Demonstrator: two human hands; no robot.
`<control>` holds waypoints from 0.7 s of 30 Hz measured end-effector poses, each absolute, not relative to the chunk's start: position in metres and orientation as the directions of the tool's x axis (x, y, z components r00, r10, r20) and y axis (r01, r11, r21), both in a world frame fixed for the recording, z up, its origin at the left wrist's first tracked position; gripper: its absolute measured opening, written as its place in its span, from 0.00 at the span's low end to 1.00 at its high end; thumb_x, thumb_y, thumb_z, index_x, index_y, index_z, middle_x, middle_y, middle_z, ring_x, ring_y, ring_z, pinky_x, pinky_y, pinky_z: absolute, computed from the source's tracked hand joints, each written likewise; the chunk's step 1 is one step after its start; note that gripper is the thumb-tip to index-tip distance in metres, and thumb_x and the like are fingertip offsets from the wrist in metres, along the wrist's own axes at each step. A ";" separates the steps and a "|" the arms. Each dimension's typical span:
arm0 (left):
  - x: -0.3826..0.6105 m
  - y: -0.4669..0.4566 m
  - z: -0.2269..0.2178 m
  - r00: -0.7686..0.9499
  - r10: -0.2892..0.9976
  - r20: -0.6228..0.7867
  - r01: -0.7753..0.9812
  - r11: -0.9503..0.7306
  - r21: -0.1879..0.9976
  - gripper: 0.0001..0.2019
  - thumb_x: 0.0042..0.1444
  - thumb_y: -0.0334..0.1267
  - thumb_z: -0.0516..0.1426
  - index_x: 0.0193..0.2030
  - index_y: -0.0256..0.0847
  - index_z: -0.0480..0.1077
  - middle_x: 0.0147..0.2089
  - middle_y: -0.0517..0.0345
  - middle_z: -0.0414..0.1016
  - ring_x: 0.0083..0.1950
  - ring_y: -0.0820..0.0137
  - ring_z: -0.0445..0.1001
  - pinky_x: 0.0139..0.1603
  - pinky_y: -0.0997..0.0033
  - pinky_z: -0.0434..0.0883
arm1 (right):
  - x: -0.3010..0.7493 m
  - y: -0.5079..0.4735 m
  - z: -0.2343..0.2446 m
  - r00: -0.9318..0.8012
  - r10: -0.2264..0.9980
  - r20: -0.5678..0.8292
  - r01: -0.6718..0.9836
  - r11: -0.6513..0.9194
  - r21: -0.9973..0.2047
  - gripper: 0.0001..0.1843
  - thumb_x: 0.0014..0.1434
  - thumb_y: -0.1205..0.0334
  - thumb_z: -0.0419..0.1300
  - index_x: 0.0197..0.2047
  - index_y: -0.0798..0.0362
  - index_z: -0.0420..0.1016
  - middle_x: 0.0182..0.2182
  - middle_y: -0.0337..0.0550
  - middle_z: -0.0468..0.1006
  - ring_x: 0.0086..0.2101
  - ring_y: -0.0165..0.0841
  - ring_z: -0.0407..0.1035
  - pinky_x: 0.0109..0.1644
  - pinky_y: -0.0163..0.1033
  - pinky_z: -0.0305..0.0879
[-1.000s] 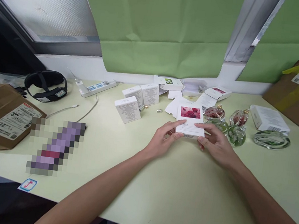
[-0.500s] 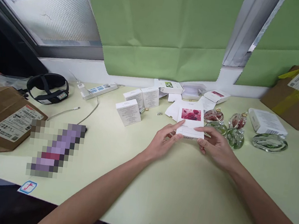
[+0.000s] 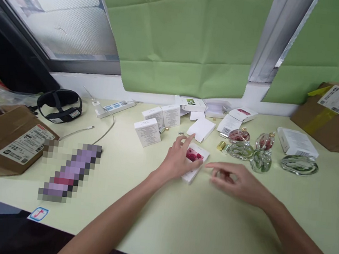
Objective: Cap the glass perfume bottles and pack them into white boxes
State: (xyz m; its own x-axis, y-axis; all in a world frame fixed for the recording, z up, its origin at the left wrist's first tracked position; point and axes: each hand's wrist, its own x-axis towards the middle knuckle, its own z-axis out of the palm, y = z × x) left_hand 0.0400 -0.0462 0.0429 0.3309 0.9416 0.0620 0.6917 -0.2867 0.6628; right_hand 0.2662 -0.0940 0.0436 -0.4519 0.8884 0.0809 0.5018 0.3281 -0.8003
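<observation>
Showing rose-print box (image 3: 197, 152) on table (image 3: 185, 223) under spread left hand (image 3: 174, 160), with loosely open right hand (image 3: 237, 182) just beside, apparently empty. Already got glass bottles (image 3: 264, 143) out near opened cartons (image 3: 241, 113); can't confirm rose-print box as done.

An indoor workspace, office-like: a table (image 3: 220, 240) by a window (image 3: 62, 19), with power strip (image 3: 118, 108) and labelled cartons (image 3: 15, 141)

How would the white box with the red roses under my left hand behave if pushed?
The white box would probably slide rather than tip, as it appears to lie flat. Its straight edges suggest fairly stiff card.
</observation>
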 end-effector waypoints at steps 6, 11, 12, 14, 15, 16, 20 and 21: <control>0.021 -0.047 0.059 0.413 0.908 -0.076 0.820 -0.334 0.465 0.39 0.57 0.45 0.57 0.73 0.55 0.46 0.68 0.49 0.56 0.61 0.52 0.66 0.63 0.51 0.61 | 0.328 -0.063 0.097 0.226 0.880 0.418 0.546 0.241 -0.803 0.16 0.61 0.47 0.61 0.47 0.47 0.78 0.31 0.43 0.78 0.25 0.30 0.67 0.27 0.38 0.63; -0.008 -0.031 0.083 0.421 0.899 -0.117 0.875 -0.369 0.312 0.31 0.59 0.45 0.55 0.69 0.46 0.57 0.66 0.46 0.63 0.62 0.53 0.66 0.61 0.55 0.63 | 0.378 -0.008 0.094 0.144 0.960 0.239 0.796 0.031 -0.605 0.29 0.56 0.62 0.66 0.61 0.47 0.68 0.49 0.48 0.81 0.22 0.26 0.67 0.29 0.39 0.62; -0.011 -0.025 0.091 0.411 0.904 -0.114 0.882 -0.364 0.299 0.29 0.61 0.46 0.54 0.68 0.45 0.59 0.64 0.46 0.66 0.61 0.54 0.68 0.58 0.58 0.66 | 0.383 0.002 0.089 0.125 0.971 0.203 0.801 0.022 -0.598 0.32 0.53 0.64 0.68 0.62 0.49 0.68 0.49 0.50 0.81 0.21 0.26 0.66 0.29 0.39 0.61; -0.012 -0.010 0.107 0.380 0.919 -0.103 0.906 -0.347 0.241 0.24 0.63 0.45 0.52 0.64 0.43 0.64 0.60 0.47 0.71 0.58 0.57 0.71 0.51 0.63 0.69 | 0.387 0.018 0.077 0.090 0.985 0.146 0.802 0.016 -0.597 0.38 0.49 0.67 0.70 0.63 0.52 0.68 0.49 0.54 0.81 0.19 0.25 0.64 0.26 0.38 0.60; -0.010 -0.001 0.115 0.365 0.925 -0.101 0.922 -0.344 0.180 0.21 0.64 0.43 0.52 0.62 0.43 0.66 0.58 0.48 0.73 0.55 0.58 0.73 0.49 0.65 0.70 | 0.387 0.023 0.072 0.071 0.990 0.122 0.801 0.016 -0.598 0.40 0.46 0.67 0.72 0.63 0.53 0.68 0.49 0.55 0.81 0.18 0.24 0.63 0.24 0.38 0.58; -0.006 0.009 0.122 0.356 0.929 -0.101 0.932 -0.346 0.103 0.19 0.64 0.39 0.51 0.61 0.43 0.67 0.56 0.49 0.74 0.54 0.60 0.74 0.47 0.66 0.70 | 0.387 0.028 0.068 0.052 0.994 0.100 0.800 0.019 -0.600 0.43 0.44 0.67 0.73 0.64 0.53 0.68 0.49 0.57 0.81 0.17 0.24 0.62 0.22 0.37 0.57; 0.016 0.048 0.130 0.306 0.934 -0.185 0.941 -0.326 -0.088 0.17 0.59 0.27 0.55 0.55 0.37 0.72 0.51 0.41 0.76 0.50 0.54 0.77 0.46 0.58 0.72 | 0.382 0.040 0.057 -0.021 0.998 0.056 0.791 0.051 -0.610 0.44 0.44 0.66 0.73 0.65 0.54 0.67 0.47 0.56 0.82 0.14 0.22 0.59 0.20 0.36 0.53; 0.021 0.056 0.126 0.304 0.928 -0.214 0.937 -0.332 -0.107 0.15 0.57 0.26 0.57 0.51 0.34 0.74 0.48 0.40 0.77 0.49 0.52 0.77 0.47 0.56 0.72 | 0.382 0.042 0.055 -0.036 0.998 0.057 0.788 0.063 -0.612 0.43 0.45 0.67 0.72 0.64 0.54 0.67 0.45 0.55 0.83 0.14 0.22 0.58 0.20 0.36 0.54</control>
